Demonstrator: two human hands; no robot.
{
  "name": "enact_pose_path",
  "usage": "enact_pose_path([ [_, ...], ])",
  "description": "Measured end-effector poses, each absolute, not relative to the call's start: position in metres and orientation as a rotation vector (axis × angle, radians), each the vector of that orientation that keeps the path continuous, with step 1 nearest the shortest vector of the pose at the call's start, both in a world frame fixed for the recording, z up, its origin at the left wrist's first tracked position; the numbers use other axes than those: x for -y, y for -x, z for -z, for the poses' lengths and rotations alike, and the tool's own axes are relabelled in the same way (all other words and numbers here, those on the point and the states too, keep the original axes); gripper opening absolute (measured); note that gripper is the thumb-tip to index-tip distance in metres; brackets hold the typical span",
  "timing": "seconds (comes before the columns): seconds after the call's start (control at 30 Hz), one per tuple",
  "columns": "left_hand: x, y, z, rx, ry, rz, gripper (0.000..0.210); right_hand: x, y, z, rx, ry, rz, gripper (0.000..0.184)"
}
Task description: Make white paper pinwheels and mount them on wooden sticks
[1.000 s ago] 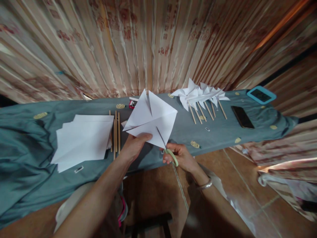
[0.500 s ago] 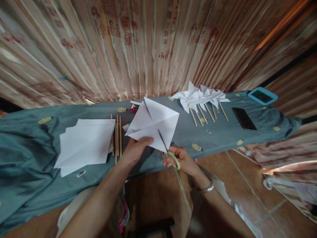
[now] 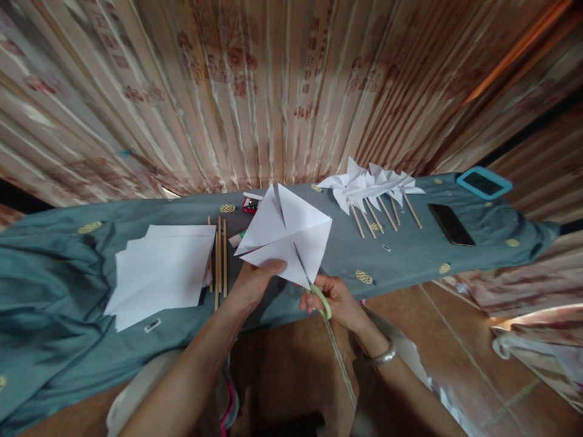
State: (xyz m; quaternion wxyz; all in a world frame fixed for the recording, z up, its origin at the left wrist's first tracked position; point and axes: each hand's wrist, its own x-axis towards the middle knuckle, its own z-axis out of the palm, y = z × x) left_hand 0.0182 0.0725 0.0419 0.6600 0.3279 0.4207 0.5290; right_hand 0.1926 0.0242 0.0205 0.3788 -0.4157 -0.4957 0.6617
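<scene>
A square white sheet of paper (image 3: 306, 227), slit inward from its corners, is pinched at its near left edge by my left hand (image 3: 255, 282), thumb on top. My right hand (image 3: 334, 297) grips the pale green handles of a pair of scissors (image 3: 322, 301). Their blade lies over the paper's near corner, along a line toward the middle. Both hands are above the front edge of the cloth-covered table (image 3: 282, 306). My right fingers partly hide the scissor handles.
Left lies a stack of white paper (image 3: 159, 273) beside several wooden sticks (image 3: 219, 261). Behind the held sheet is a small red item (image 3: 249, 204). Paper pinwheels (image 3: 364, 182) on sticks, a black phone (image 3: 450, 224) and a blue-framed device (image 3: 484, 182) lie right. A curtain (image 3: 273, 91) hangs behind.
The whole view has shifted slightly, so everything sits a little lower. The sheet has turned slightly, and its left slit shows wider. Both hands keep their holds.
</scene>
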Motion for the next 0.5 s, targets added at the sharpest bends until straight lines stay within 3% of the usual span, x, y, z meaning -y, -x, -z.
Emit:
enact_pose_path([
  [0.13, -0.0721, -0.0182, -0.0411, -0.928, -0.75, -1.198, 0.036, -0.0241, -0.1927, -0.0207, 1.289, 1.059, -1.679, 0.045],
  [0.5, -0.0732, -0.0175, -0.0394, -0.931, -0.713, -1.205, 0.043, -0.0254, -0.1902, -0.0178, 1.216, 1.063, -1.708, 0.045],
])
